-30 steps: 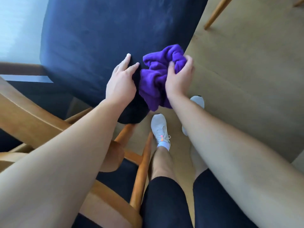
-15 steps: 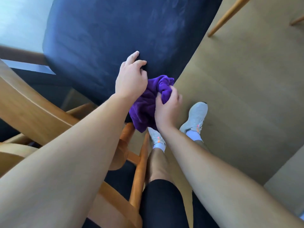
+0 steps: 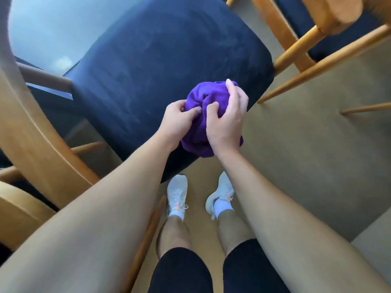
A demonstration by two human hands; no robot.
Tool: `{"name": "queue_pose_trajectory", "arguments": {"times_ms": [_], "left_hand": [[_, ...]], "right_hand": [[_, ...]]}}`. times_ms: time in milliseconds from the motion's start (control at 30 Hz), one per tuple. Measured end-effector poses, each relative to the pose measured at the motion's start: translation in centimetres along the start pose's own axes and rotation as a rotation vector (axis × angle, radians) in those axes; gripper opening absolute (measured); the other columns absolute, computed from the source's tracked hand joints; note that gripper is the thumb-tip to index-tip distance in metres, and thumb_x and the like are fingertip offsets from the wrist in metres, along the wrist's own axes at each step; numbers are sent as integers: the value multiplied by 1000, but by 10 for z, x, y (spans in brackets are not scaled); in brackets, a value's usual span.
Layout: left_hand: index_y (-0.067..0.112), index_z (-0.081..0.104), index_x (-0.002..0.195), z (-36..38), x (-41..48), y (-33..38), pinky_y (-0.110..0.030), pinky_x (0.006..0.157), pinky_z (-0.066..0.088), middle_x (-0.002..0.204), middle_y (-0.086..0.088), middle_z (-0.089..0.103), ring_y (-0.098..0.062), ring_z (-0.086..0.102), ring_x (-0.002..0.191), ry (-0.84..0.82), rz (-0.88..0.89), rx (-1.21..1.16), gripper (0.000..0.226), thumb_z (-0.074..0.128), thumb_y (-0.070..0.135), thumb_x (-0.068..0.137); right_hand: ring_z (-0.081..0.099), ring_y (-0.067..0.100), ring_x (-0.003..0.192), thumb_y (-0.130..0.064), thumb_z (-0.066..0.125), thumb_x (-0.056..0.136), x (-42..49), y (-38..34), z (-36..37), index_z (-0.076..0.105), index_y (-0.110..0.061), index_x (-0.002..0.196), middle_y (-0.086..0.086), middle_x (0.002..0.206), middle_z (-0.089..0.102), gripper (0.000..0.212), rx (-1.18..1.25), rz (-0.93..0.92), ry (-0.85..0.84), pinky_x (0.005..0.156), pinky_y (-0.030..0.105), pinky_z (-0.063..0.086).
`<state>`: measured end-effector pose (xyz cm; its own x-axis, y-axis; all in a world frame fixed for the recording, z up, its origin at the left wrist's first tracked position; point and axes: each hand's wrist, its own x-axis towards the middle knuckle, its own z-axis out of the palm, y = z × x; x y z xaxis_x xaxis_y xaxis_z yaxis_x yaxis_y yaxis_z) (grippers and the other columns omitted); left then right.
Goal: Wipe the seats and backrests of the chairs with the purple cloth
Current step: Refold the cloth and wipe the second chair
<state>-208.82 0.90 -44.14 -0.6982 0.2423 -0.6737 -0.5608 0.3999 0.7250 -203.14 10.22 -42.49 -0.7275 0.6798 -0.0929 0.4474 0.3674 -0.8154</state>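
Black knee-length leggings point(image 3: 179, 271) fill the bottom centre of the frame, and above them a pair of white mesh sneakers point(image 3: 177, 192) stands on the beige floor point(image 3: 306, 155). Two bare forearms run from the lower corners up to the middle. There the left hand point(image 3: 176, 118) pinches a fold of the bunched, fuzzy purple cloth point(image 3: 202, 93) between thumb and curled fingers. The right hand point(image 3: 227, 123) wraps the same bundle from the right, fingers curled over its top and thumb dug into its middle. This cloth sits just right of centre, over the lower right edge of the dark navy upholstered seat point(image 3: 158, 66); whether it presses on the cushion I cannot tell. A curved light-wood chair frame point(image 3: 31, 127) sweeps down the left side. A second wooden chair point(image 3: 336, 11) with navy padding shows in the upper right corner.
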Motion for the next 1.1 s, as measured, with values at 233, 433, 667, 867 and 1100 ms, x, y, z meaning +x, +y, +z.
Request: {"name": "queue_pose_trajectory", "arguments": {"times_ms": [233,433,667,867,1100], "left_hand": [[14,60,104,1,13,20,-41,88,44,109,-7,56,-26,53,101,511,113,425,15,51,17,92],[26,45,143,38,11,-6,-45,99,38,138,-7,40,-28,39,125,519,345,840,51,57,30,94],[17,23,157,86,21,-58,-49,122,11,164,-16,12,-35,11,151,445,216,1011,62,31,46,102],[16,50,144,97,35,-71,-54,115,29,154,-17,39,-37,34,143,652,301,999,46,43,36,103],[6,64,93,88,27,-22,-46,74,45,98,-16,58,-37,56,91,530,152,898,20,58,24,99]], "right_hand": [[43,33,128,-17,63,88,43,34,-31,57,-17,137,10,151,40,49,-463,-256,-24,106,41,38],[20,37,147,-24,57,95,64,64,-24,50,-22,144,6,161,27,50,-520,-243,-307,116,52,25],[14,36,150,-54,51,92,82,95,-9,30,-36,153,3,164,20,67,-722,-328,-365,116,57,21],[47,33,131,-44,55,95,77,107,12,60,-33,134,2,144,53,41,-707,-444,-108,102,50,38],[54,35,97,-29,58,97,85,70,-2,67,-20,121,9,133,55,28,-651,-287,-414,88,45,47]]}}
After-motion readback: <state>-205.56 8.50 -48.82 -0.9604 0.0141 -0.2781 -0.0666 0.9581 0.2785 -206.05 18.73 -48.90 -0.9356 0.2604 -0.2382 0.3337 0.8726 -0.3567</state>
